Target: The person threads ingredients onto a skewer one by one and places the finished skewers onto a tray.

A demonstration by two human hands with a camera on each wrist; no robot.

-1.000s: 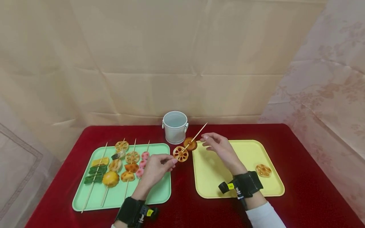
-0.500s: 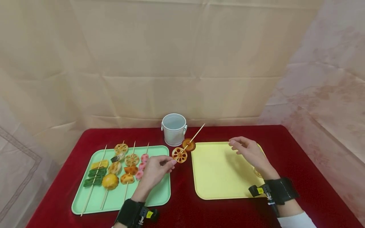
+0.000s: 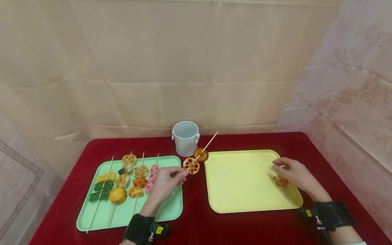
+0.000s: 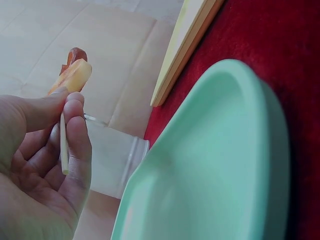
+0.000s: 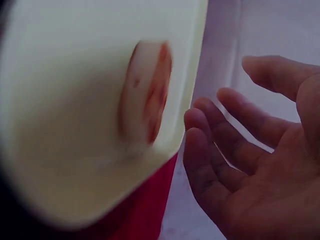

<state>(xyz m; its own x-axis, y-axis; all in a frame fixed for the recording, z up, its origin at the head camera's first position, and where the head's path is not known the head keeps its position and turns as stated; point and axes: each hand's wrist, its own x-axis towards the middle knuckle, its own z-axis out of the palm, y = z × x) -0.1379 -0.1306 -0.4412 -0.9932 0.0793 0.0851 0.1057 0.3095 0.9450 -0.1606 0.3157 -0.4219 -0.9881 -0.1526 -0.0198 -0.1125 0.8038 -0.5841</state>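
My left hand [image 3: 166, 182] pinches a thin wooden skewer [image 3: 211, 140] between thumb and fingers. A lotus root slice [image 3: 191, 166] and a brown round piece [image 3: 200, 154] are threaded on it, and its bare tip points up to the right. In the left wrist view, the skewer's blunt end [image 4: 64, 150] sticks out below the thumb. My right hand [image 3: 294, 172] hovers over the right side of the yellow tray [image 3: 239, 183], close to a loose lotus root slice [image 3: 280, 182]. The right wrist view shows a gap between its spread fingers and that slice [image 5: 142, 95].
A green tray [image 3: 171, 209] at left bears several food skewers, among them pink balls [image 3: 152, 178] and green pieces [image 3: 102, 190]. Behind the held skewer stands a small white bucket [image 3: 185, 143]. Red cloth [image 3: 196, 224] covers the table; a beige curtain [image 3: 183, 68] hangs behind.
My right hand has moved away from the skewer's tip, rightward and down to the loose lotus root slice. The left hand keeps its hold on the skewer in about the same place.
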